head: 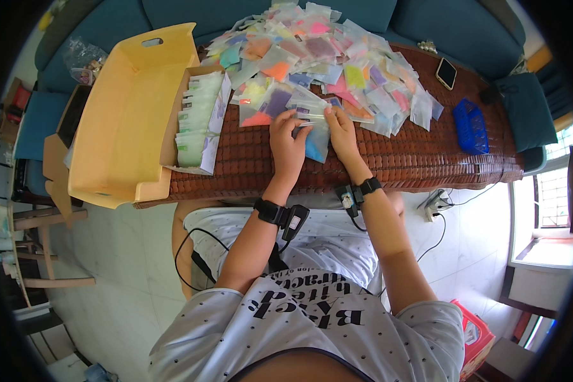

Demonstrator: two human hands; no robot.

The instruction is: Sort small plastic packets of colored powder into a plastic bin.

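Observation:
Between my hands is a small clear plastic zip bag (319, 136) with blue contents at its lower end. My left hand (288, 143) pinches its upper edge from the left, thumb and forefinger close together. My right hand (343, 133) grips the right side of the same edge, its thumb on top. Other clear packets lie right behind my fingers, so where the held bag ends and they begin is hard to tell. A large heap of clear bags (320, 47) with orange, pink, yellow, purple and blue contents spreads beyond my hands.
Left of my hands, a cardboard box (213, 148) holds rows of white packets beside a yellow plastic bin (119, 114). A blue basket (471, 126) and a phone (446, 74) lie to the right on the brown tile-patterned mat (248, 164). A teal sofa (267, 12) stands behind.

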